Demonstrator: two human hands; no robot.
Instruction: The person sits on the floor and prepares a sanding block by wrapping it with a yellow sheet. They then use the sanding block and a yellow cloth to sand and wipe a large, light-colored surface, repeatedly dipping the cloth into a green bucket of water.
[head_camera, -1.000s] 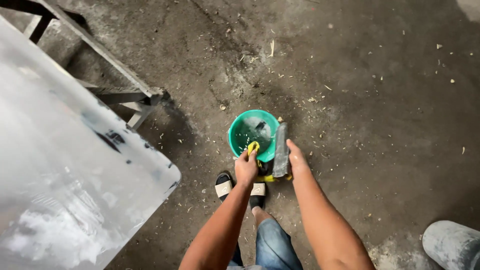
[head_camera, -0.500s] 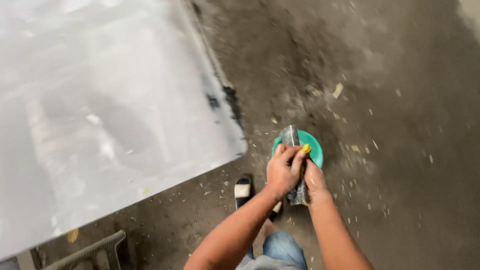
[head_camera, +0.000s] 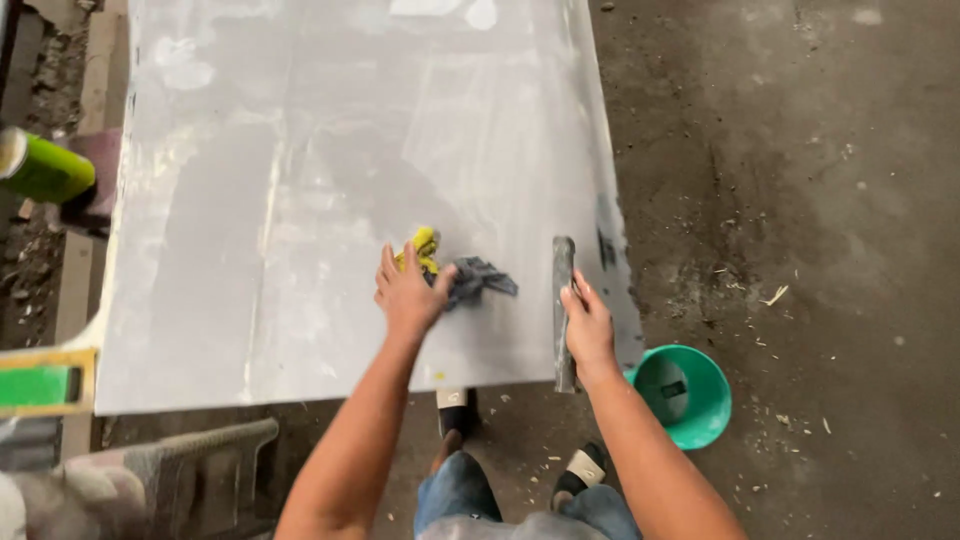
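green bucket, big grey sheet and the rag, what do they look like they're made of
Green bucket: likely plastic, with an even colour and a smooth moulded rim. Grey sheet: probably metal or a coated panel, since it is flat, thin-edged and dully reflective with pale smears. Rag under the left hand: soft grey cloth, crumpled into folds.
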